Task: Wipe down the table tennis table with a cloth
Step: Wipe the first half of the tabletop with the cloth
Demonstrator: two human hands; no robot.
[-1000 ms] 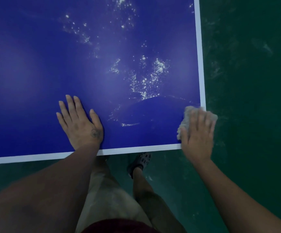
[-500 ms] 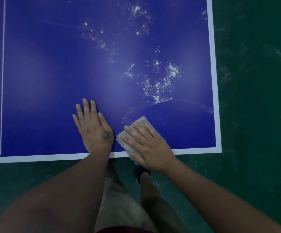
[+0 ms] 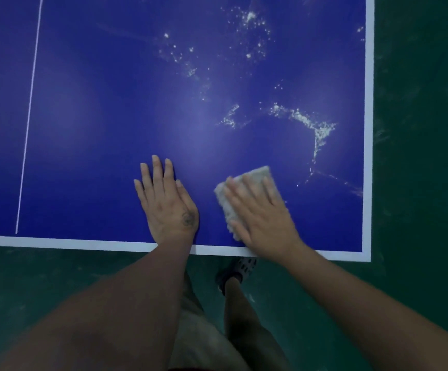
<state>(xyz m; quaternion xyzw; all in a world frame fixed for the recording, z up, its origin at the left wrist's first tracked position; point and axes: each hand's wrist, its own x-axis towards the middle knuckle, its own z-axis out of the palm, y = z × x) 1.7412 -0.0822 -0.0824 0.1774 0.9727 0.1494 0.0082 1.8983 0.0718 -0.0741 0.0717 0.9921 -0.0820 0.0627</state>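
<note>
Head view. Presses a pale folded cloth [image 3: 256, 174] flat to the blue surface [image 3: 105, 135] with the right hand [image 3: 260, 218], fingers straight and spread over it, none curled round it; probably done to bear down evenly across the whole pad while wiping. Lays the left hand [image 3: 168, 204] palm down, fingers straight and holding nothing, just beside the right hand on its thumb side; likely a brace for leaning in over the edge. Sets both wrists across the white border [image 3: 83, 242], heels of the hands just inside it.

Ahead of the right hand's fingertips and round toward its little-finger side, shows a curved ridge of white crumbs [image 3: 319, 129], with looser specks farther ahead; reads as dirt pushed to the rim of a wiped patch, so plenty left to do. Well out past the left hand's little finger, shows a thin white line [image 3: 28, 116]. Behind the wrists and beyond the right hand's outer side, dark green floor [image 3: 418, 183], scuffed pale in places. Just behind the right wrist, a perforated shoe [image 3: 241, 266]. Dim room, with soft glare on the surface ahead of the left hand.
</note>
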